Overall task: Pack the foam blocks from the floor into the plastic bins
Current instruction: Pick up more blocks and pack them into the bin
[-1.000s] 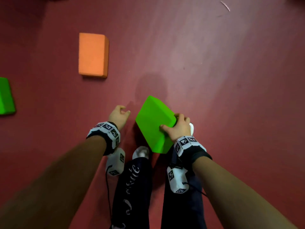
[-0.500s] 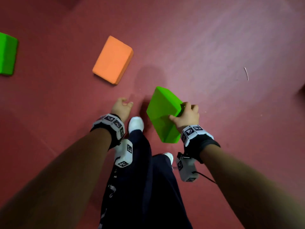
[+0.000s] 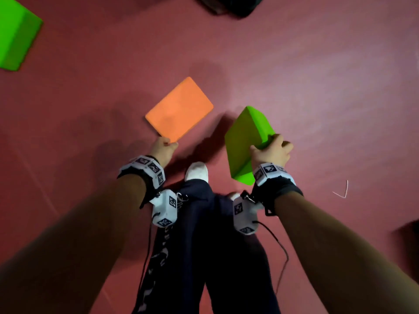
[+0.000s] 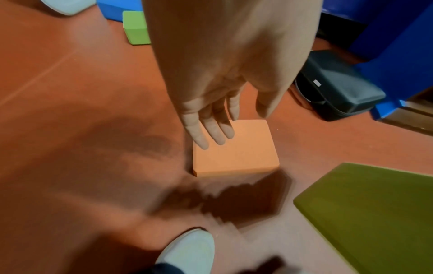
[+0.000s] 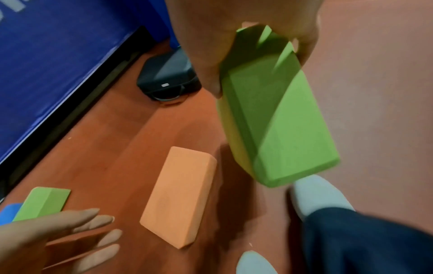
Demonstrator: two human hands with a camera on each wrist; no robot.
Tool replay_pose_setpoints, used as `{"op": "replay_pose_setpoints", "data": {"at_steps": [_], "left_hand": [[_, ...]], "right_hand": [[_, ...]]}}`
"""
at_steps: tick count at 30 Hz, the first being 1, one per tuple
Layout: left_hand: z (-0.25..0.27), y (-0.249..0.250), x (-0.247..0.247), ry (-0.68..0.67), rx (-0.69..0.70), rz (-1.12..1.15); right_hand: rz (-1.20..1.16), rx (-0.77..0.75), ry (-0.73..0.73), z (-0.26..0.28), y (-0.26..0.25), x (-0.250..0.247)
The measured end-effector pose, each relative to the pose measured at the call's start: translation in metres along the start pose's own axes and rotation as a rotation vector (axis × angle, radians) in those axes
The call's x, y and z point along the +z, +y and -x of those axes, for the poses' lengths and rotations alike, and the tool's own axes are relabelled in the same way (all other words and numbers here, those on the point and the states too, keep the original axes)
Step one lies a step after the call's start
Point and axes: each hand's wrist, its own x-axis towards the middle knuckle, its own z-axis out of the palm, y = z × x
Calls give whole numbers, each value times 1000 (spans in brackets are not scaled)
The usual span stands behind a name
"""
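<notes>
A green foam block (image 3: 246, 141) hangs clear of the red floor (image 3: 317, 91), one end clasped in the right hand (image 3: 271, 152), likely carried while a second is collected; its long axis runs near to far, tilted. Just left, an orange foam block (image 3: 179, 109) lies flat, angled far-right, the left hand (image 4: 211, 128) reaching over its near corner with fingers straight, grip released.

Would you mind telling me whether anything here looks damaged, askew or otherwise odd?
Nothing stands out. The orange block lies flat and intact on the floor, the left hand open over it. The right hand grips the tilted green block, which looks undamaged.
</notes>
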Motion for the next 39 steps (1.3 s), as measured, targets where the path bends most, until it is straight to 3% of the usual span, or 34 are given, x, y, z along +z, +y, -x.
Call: {"op": "replay_pose_setpoints", "data": {"at_steps": [6, 10, 15, 19, 21, 26, 29, 32, 37, 39], "left_hand": [[-62, 25, 3, 162, -119, 158], [-109, 19, 11, 231, -249, 196], [-159, 10, 17, 359, -398, 344], [-176, 0, 29, 246, -393, 482], [-176, -3, 31, 276, -391, 625], [-176, -16, 20, 348, -454, 722], [-143, 8, -1, 411, -350, 658], [-122, 21, 1, 336, -257, 642], [-77, 30, 6, 150, -294, 479], [-56, 30, 1, 162, -314, 374]], "right_hand": [[134, -325, 42, -74, -81, 19], [158, -631, -25, -117, -103, 49], [144, -897, -12, -136, -128, 73], [214, -1034, -40, -143, -152, 76], [268, -1053, -77, -143, -163, 81], [360, -1025, -130, -140, -187, 84], [316, -938, -178, -136, -189, 80], [314, -881, -212, -125, -179, 68], [490, -790, -263, -100, -157, 33], [542, -753, -337, -85, -152, 23]]}}
